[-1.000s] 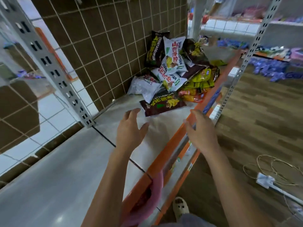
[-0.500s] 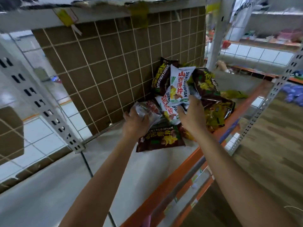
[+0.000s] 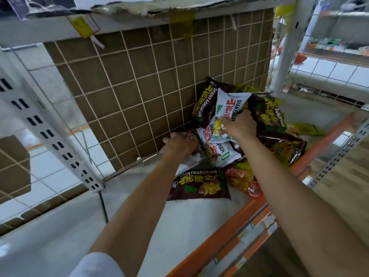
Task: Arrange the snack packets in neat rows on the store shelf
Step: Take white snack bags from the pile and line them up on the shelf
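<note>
Snack packets (image 3: 279, 144) lay heaped at the right end of the shelf (image 3: 189, 226), against the wire grid back (image 3: 139, 96). Right hand (image 3: 239, 126) clutched a white SHANYAOBOPIAN packet (image 3: 227, 102), held above the heap. Left hand (image 3: 178, 145) had its fingers curled over a second white packet (image 3: 188, 163), low beside the grid. Brown packet (image 3: 199, 184) lay flat in front, just beside an orange-yellow packet (image 3: 239, 176) near the orange rail (image 3: 209, 242).

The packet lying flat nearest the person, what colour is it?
The packet is dark brown with yellow characters; head view.
</note>
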A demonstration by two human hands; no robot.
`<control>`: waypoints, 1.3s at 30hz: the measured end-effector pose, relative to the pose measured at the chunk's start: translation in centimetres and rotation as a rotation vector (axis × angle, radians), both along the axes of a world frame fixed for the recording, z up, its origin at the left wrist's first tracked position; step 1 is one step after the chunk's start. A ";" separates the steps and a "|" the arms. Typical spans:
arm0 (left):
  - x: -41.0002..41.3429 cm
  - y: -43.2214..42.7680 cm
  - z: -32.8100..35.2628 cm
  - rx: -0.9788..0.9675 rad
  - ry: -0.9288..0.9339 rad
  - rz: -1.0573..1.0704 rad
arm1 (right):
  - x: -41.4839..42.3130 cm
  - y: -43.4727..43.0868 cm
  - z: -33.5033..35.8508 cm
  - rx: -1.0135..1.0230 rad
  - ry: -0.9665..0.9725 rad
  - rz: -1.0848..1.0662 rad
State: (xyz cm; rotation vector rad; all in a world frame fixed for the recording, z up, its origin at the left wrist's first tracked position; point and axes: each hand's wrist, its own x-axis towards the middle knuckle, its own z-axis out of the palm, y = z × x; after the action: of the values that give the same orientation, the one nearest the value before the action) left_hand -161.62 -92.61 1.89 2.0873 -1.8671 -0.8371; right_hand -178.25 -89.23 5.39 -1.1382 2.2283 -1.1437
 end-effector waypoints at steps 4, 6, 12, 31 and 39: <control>0.0 0.5 -1.0 -0.046 0.001 0.040 | 0.4 0.0 -0.1 -0.038 -0.079 0.048; 0.7 0.7 -1.2 -0.045 0.106 0.072 | 0.8 0.3 -0.3 -0.122 -0.138 0.055; 4.8 1.9 -1.4 -0.107 0.395 0.156 | 2.6 1.9 -0.2 -0.304 -0.295 0.184; 21.3 16.1 -0.5 -0.137 1.696 0.573 | 21.4 12.6 -0.4 -0.061 -0.861 0.753; 32.5 26.6 1.2 -0.086 1.638 0.332 | 32.9 19.6 -0.4 -0.011 -0.885 0.964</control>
State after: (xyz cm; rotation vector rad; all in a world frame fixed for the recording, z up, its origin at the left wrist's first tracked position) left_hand -129.08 -66.03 3.06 0.8290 -0.5837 -1.5425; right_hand -145.31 -69.63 5.02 -1.1567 0.8286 -0.9217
